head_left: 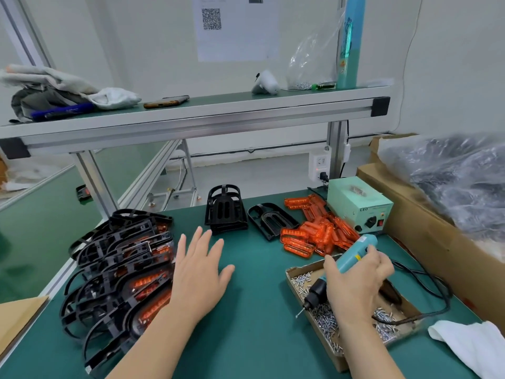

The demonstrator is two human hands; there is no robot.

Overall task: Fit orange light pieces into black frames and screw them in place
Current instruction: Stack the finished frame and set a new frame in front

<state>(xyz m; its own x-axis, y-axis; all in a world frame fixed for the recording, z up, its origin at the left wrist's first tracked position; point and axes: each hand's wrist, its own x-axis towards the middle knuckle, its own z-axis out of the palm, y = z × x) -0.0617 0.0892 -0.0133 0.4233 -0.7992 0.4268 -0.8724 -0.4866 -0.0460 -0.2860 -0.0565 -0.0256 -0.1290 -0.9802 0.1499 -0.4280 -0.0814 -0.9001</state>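
**Many frames done, a short stack left to fit**

Your right hand (358,285) has its fingers (382,266) curled round the teal electric screwdriver (352,258). The bit points down and left over the cardboard tray (291,272) of loose screws (325,315). Your left hand (199,272) is spread, fingers (202,242) wide and holding nothing. I cannot tell whether it touches the bench (254,310) or hovers over it.

No frame lies under the driver, so you look to be between units. Just left of your spread hand is a large overlapping pile of black frames (123,269) with orange showing inside them; I judge those finished. Further back, a short stack of empty frames (225,212) and a lone frame (270,218) sit beside the heap of orange light pieces (314,236). Most frames on the bench appear done. The empties need lights fitted and screwed, starting with one brought to the centre.
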